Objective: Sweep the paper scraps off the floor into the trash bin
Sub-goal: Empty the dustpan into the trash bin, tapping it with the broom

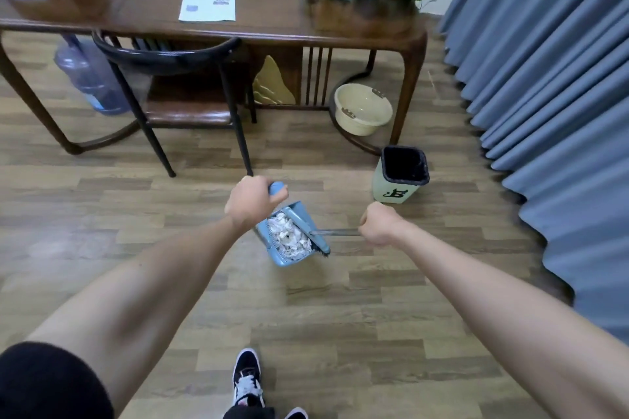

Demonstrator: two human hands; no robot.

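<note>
My left hand (250, 202) grips the blue handle of a blue dustpan (289, 257), held just above the wood floor. White paper scraps (289, 236) fill the pan. My right hand (379, 223) is closed on the thin metal handle of a broom (335, 232); its blue head lies across the pan's right edge, against the scraps. The trash bin (401, 177), pale green with a black liner, stands open on the floor to the right and beyond the pan, close above my right hand.
A wooden desk (238, 27) with a dark chair (170, 58) stands ahead. A cream basin (362, 109) and a water jug (88, 78) sit under it. Blue curtains (544, 78) hang on the right. My shoe (246, 381) is on the floor below.
</note>
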